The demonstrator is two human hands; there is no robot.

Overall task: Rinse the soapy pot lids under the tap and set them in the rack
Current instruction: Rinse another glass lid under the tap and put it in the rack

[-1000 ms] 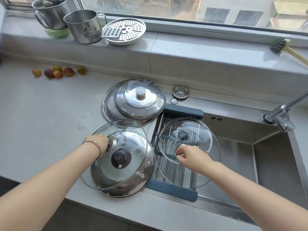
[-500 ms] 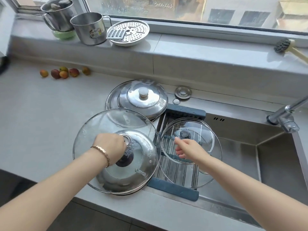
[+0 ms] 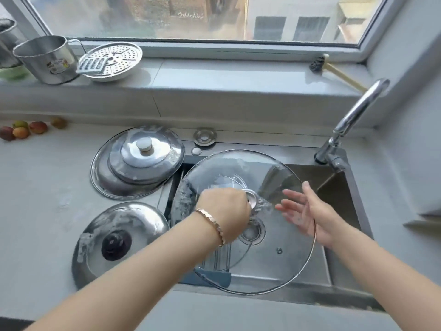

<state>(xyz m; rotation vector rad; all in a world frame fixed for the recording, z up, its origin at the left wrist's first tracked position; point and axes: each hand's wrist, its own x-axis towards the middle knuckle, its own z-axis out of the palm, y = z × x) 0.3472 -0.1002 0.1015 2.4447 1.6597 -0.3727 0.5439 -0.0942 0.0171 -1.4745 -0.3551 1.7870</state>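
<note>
My left hand (image 3: 224, 211) grips the knob of a large soapy glass lid (image 3: 274, 259) and holds it tilted over the sink (image 3: 338, 194). My right hand (image 3: 307, 216) is open with spread fingers at the lid's right rim, partly seen through the glass. The tap (image 3: 353, 115) stands at the sink's back right; I see no water running from it. The blue-edged rack (image 3: 212, 277) lies across the sink's left part, mostly hidden under the lid. A steel lid with a dark knob (image 3: 133, 225) and two stacked steel lids (image 3: 143, 168) rest on the counter to the left.
A sink plug (image 3: 204, 137) lies on the counter behind the sink. On the windowsill stand a steel mug (image 3: 47, 59), a perforated steamer plate (image 3: 109, 60) and a brush (image 3: 317, 64). Several small fruits (image 3: 21, 130) sit at the far left of the counter.
My left hand lifted the large glass lid off the steel lid and carried it right over the sink. My right hand left the glass lids in the rack and moved to the big lid's right rim.
</note>
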